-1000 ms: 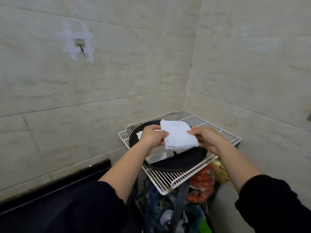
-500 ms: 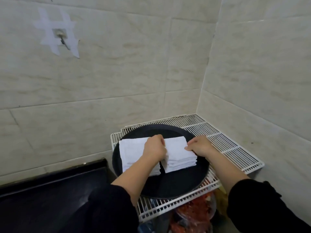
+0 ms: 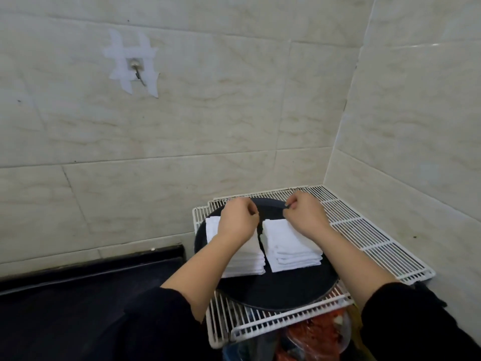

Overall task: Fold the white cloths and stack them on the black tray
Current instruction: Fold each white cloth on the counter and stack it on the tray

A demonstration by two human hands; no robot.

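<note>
Black tray (image 3: 281, 293) w/ two white cloth stacks (image 3: 291, 246), hands (image 3: 238, 221) above.

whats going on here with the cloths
A person is stacking folded white cloths on a round black tray that sits on a white wire rack. Two stacks lie side by side, the left stack and the right stack. The left hand and right hand hover loosely curled near the tray's far rim.

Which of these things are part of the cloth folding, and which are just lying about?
Part of the job:
left stack of white cloths
right stack of white cloths
black tray

Just there:
white wire rack
wall hook
red bag
</note>
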